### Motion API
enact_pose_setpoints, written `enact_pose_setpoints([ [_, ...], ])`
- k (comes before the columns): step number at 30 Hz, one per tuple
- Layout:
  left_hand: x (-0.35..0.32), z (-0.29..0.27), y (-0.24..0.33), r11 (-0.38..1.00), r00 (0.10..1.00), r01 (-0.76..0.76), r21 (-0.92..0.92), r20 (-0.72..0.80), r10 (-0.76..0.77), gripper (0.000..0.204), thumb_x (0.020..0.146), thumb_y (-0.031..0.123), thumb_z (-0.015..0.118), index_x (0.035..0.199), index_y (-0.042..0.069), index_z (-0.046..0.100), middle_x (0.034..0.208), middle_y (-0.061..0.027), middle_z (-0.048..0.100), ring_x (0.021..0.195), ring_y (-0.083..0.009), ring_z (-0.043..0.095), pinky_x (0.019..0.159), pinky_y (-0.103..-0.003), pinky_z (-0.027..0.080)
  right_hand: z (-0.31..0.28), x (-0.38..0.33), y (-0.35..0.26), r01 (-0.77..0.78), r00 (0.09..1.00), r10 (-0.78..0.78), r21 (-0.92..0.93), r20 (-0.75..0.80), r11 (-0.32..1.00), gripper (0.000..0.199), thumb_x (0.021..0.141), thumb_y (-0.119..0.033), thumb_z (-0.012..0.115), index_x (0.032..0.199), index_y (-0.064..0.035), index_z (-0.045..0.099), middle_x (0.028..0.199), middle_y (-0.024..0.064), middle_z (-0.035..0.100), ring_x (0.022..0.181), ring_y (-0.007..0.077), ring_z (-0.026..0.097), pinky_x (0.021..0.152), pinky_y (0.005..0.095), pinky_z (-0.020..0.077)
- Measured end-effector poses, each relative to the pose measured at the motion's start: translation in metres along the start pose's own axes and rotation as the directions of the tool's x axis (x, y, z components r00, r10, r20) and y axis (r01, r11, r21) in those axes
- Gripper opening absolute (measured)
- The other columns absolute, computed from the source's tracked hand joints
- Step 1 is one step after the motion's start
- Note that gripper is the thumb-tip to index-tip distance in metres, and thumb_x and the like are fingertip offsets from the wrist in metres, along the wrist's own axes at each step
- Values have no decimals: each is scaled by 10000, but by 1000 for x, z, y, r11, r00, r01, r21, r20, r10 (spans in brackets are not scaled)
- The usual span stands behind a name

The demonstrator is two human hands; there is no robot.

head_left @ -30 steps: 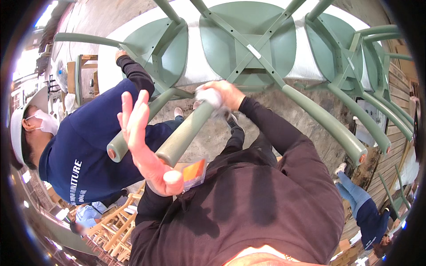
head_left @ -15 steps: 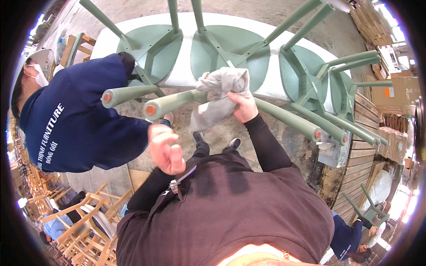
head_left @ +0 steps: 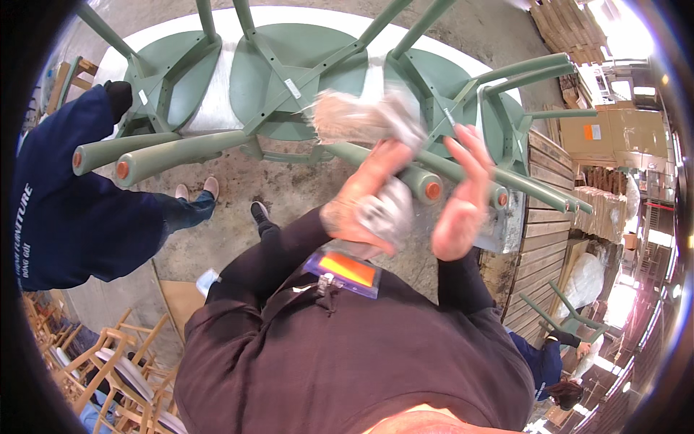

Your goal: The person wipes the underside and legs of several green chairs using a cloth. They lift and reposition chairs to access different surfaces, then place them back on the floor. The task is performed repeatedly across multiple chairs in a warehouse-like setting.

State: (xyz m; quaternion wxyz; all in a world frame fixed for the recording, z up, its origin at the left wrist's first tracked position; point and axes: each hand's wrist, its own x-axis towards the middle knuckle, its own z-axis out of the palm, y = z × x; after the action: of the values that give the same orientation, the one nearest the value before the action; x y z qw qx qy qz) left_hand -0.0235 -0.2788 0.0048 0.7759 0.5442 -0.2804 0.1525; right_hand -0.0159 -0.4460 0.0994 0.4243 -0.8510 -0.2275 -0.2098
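Observation:
My left hand (head_left: 360,194) is wrapped round a pale grey rag (head_left: 394,119), which sticks out above the fingers and bulges below the palm; both are smeared by motion. Beside it, on the right, my right hand (head_left: 464,194) has its fingers stretched out and grips nothing. Between the two hands shows a green chair leg (head_left: 421,181) with an orange-brown end. It belongs to one of several upturned green chairs, whose round seat (head_left: 289,65) lies on a white-covered table (head_left: 220,94).
At the left a co-worker in a navy top (head_left: 87,210) stands close to the chairs. Wooden chair frames (head_left: 116,369) are piled at lower left. Cardboard boxes (head_left: 611,137) stand on the right, past a slatted wooden platform (head_left: 538,202). A second person (head_left: 546,369) works at lower right.
The rag has passed from my right hand to my left. My left hand has moved up and right, my right hand right and slightly lower. The view has shifted rightward.

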Motion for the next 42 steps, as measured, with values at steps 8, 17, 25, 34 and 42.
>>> enact_pose_setpoints([
  [8,-20,-53,-140,752,983,-145,643,182,34,564,606,350,890,1030,61,654,965,-117,692,873,-319,690,785,-436,567,10,0,11,-16,979,27,-55,202,998,747,1028,-613,350,1431,-23,568,1630,238,305,1555,463,129,1192,662,-8],
  [17,-12,-55,-134,788,952,36,614,219,-214,535,584,261,870,1048,116,645,939,-70,686,934,-295,667,822,-423,541,15,4,25,-11,982,4,36,191,999,642,1035,-511,410,1375,-2,603,1577,237,399,1534,461,221,1201,651,20],
  [25,21,-8,-71,764,960,-278,582,196,200,539,584,270,841,1041,56,650,955,-118,696,895,-334,683,799,-448,554,13,-1,25,8,981,-20,63,193,998,652,1048,-496,376,1404,16,567,1556,239,422,1525,469,240,1206,632,6],
  [34,-5,-141,-171,716,746,57,696,447,-494,527,699,15,729,1209,61,604,1185,-117,668,1128,-306,634,961,-411,525,11,6,19,-37,984,18,107,175,994,525,1033,-369,476,1392,2,570,1526,227,460,1509,459,288,1211,633,56],
  [42,170,-201,-109,823,784,486,-294,-268,-559,359,1035,265,620,1291,13,621,1191,-63,703,1056,-187,675,939,-352,538,16,5,17,-133,980,86,268,180,954,543,1030,-385,486,1380,21,568,1432,219,565,1435,406,442,1205,572,241],
])
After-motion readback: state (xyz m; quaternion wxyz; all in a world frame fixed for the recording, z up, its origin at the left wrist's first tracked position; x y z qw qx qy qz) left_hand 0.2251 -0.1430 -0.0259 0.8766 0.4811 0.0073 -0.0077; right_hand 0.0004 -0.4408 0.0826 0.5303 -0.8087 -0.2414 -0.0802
